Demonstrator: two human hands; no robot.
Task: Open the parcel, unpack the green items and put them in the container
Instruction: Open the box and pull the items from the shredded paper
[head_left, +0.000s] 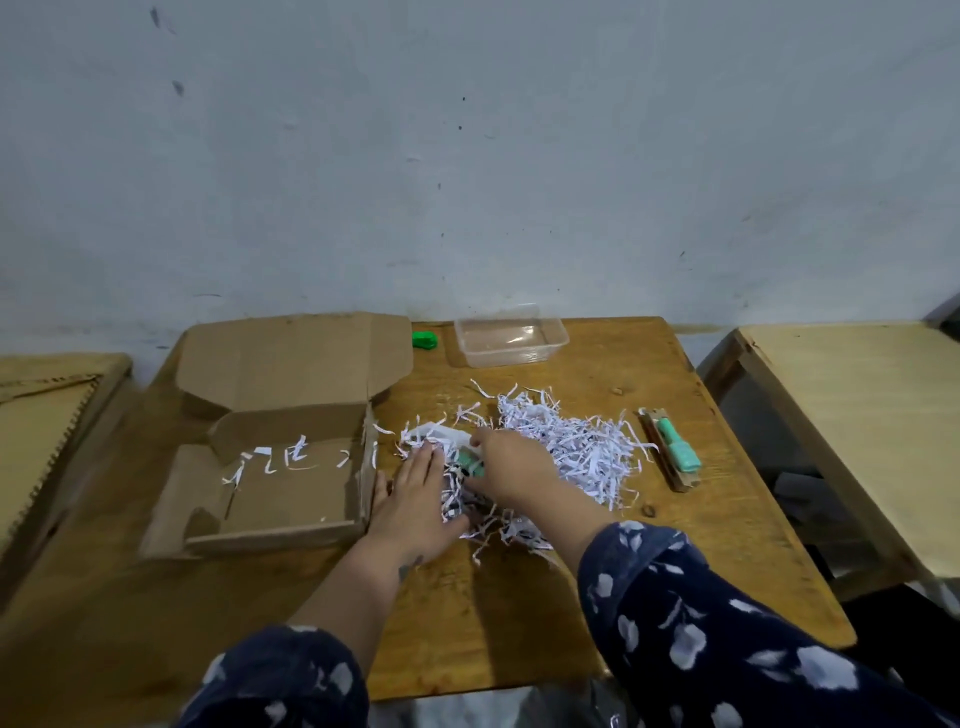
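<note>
Right hand (511, 462) fingers pinch a green item (470, 462) half-buried in white paper shreds (566, 447) mid-desk (545, 603). Left hand (421, 499) lies flat, fingers straight, on shreds beside the open cardboard parcel (291, 467). Clear container (511, 340) at far edge, green piece (425, 340) beside it. Green tool (678, 449) on a wooden strip, right.

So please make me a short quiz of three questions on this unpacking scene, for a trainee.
1. True or false: the clear container already holds a green item.
2. Which hand has its grip on the green item in the shredded paper?
A. left hand
B. right hand
3. Fill in: the cardboard box is ____, holding only a few paper strips.

Key: 1 false, it is empty; one green piece lies beside it. 2 B; the left hand lies flat on the paper. 3 open.
</note>
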